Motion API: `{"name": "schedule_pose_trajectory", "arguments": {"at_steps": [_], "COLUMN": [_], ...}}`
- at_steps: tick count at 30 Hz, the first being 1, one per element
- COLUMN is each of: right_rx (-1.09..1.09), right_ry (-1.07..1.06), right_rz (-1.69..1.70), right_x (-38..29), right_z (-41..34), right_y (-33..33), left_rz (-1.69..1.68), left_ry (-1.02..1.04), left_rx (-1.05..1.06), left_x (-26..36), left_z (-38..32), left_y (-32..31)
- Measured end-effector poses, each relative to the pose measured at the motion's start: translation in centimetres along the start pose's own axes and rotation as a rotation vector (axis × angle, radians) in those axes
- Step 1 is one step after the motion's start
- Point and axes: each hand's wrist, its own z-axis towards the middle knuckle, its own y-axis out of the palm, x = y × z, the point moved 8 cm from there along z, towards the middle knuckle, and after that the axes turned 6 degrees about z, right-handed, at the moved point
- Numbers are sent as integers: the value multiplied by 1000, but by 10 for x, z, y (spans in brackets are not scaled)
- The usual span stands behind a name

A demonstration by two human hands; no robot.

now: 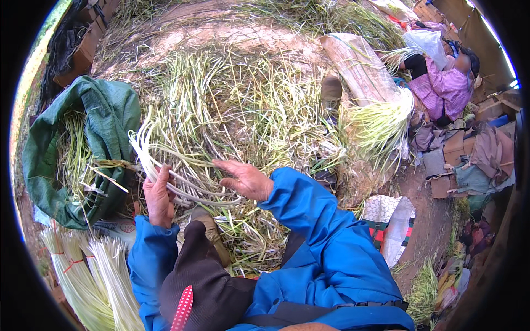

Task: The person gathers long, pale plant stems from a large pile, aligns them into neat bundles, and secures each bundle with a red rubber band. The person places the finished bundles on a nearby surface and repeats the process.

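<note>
My left hand (159, 196) grips a small bunch of long whitish stalks (145, 153), which look like garlic scapes. They curve up above the hand, and their other ends bend off to the right. My right hand (244, 178) is beside those bent ends, palm flat and fingers apart. Whether its fingertips touch a stalk is unclear. To the left of my left hand stands a green woven sack (112, 103) with its mouth rolled back and thin green stalks (74, 145) inside. Below the sack lie pale stalk bundles (89, 277), at least one tied with red string.
Loose leaves and stalks (232, 107) litter the ground before me. On the right, a stalk heap (381, 124) lies by a pale woven sack (360, 68). A co-worker in a pink checked top (443, 87) sits beyond it. A patterned bag (391, 227) rests nearer me.
</note>
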Motion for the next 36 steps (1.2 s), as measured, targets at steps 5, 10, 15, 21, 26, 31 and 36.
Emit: {"name": "schedule_pose_trajectory", "arguments": {"at_steps": [5,10,15,21,26,31,36], "right_rx": [-62,-43,-28,570,274,0,216], "right_ry": [137,239,311,338,668,789,597], "right_rz": [936,996,869,1555,1482,1352,1051], "right_x": [-25,-2,38,93,97,75,64], "right_z": [35,20,0,-24,-44,-57,-85], "right_y": [31,37,69,29,65,106,79], "left_rz": [63,53,31,46,57,24,-5], "left_ry": [256,247,170,-3,-278,-531,-342], "left_rx": [-96,-109,-71,-81,-144,-371,-245], "left_x": [110,115,65,14,-74,-114,-98], "left_z": [27,67,97,115,51,-3,5], "left_y": [47,47,37,4,23,67,51]}}
